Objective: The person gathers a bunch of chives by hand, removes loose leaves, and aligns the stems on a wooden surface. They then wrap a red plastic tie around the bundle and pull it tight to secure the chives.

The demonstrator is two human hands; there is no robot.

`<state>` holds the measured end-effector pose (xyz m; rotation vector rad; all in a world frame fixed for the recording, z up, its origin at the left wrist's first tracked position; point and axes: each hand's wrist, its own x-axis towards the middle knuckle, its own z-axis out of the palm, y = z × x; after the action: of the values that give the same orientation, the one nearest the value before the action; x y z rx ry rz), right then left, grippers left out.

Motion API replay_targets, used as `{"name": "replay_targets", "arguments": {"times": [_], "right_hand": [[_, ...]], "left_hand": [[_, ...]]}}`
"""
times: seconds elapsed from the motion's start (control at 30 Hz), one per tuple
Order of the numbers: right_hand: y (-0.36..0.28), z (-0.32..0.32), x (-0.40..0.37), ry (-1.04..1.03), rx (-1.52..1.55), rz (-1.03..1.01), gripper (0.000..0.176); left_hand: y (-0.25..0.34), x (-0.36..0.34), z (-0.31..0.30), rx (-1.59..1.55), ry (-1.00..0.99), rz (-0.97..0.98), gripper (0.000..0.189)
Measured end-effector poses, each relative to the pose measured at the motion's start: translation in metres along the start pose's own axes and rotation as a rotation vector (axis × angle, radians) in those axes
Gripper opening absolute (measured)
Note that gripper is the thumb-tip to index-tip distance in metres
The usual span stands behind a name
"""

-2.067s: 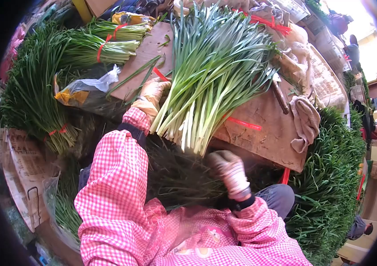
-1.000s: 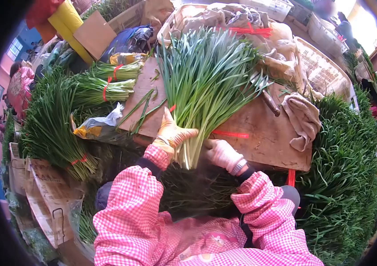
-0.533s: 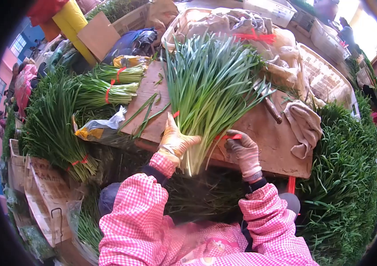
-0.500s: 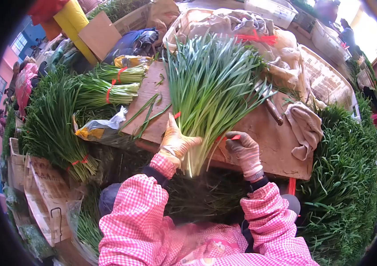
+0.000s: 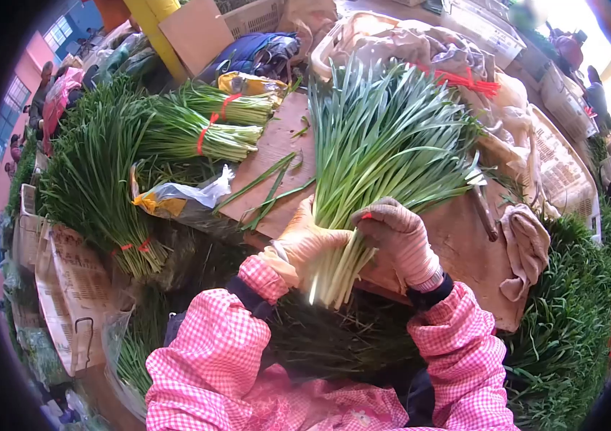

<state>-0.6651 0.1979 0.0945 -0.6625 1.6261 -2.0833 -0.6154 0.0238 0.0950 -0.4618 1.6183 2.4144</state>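
A big bunch of garlic chives (image 5: 384, 136) lies fanned over a brown board (image 5: 456, 248), leaves pointing away and pale stem ends hanging over the near edge. Around the left side of the stems my gloved left hand (image 5: 309, 237) is closed. My gloved right hand (image 5: 400, 233) presses against the right side of the stems, fingers pinched. A bit of red tie (image 5: 366, 215) shows at those fingertips; the rest of it is hidden. Right of the bunch lies a knife with a brown handle (image 5: 486, 214), its blade partly under leaves.
Chive bundles (image 5: 230, 140) with red ties lie at the left, beside a larger leafy pile (image 5: 97, 158). A rag (image 5: 526, 248) rests on the board's right end. Loose red ties (image 5: 467, 85) sit on cloth behind. More greens (image 5: 564, 316) stand at the right, near a crate (image 5: 567, 172).
My right hand has moved left and up against the stems, bringing the red tie to the bunch. My left hand keeps its grip. The whole view has shifted slightly.
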Motion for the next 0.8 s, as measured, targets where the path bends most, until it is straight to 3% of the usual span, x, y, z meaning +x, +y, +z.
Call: {"name": "replay_targets", "arguments": {"times": [0.03,0.13,0.27,0.3,0.4,0.43,0.47,0.53,0.67,0.8], "right_hand": [[0.001,0.003,0.004,0.022,-0.047,-0.009,0.016],[0.003,0.009,0.018,0.008,-0.357,-0.134,0.016],[-0.004,0.016,0.012,0.016,-0.349,-0.062,0.017],[-0.005,0.015,0.013,-0.001,-0.442,-0.152,0.018],[-0.005,0.018,0.022,-0.078,-0.589,-0.239,0.02],[-0.001,0.022,0.027,-0.072,-0.671,-0.364,0.021],[0.002,0.024,0.031,-0.055,-0.64,-0.351,0.021],[0.007,0.026,0.035,-0.029,-0.581,-0.31,0.022],[0.012,0.027,0.035,0.004,-0.581,-0.314,0.024],[0.007,0.033,0.041,0.075,-0.428,-0.078,0.026]], "left_hand": [[0.008,0.003,-0.006,-0.075,-0.183,-0.022,0.078],[0.01,0.003,-0.015,-0.124,-0.165,-0.011,0.076],[0.003,0.004,-0.016,0.026,-0.134,0.112,0.08],[0.006,-0.001,-0.011,-0.043,-0.125,0.075,0.083],[-0.015,0.011,-0.007,0.368,-0.01,0.311,0.087],[-0.044,0.015,-0.002,0.681,0.256,0.401,0.092],[-0.044,0.012,-0.001,0.771,0.24,0.438,0.092],[-0.019,0.003,0.007,0.881,0.191,0.129,0.09],[-0.031,0.006,0.009,1.011,0.211,0.194,0.089],[-0.02,0.006,0.01,1.05,0.2,0.119,0.086]]}}
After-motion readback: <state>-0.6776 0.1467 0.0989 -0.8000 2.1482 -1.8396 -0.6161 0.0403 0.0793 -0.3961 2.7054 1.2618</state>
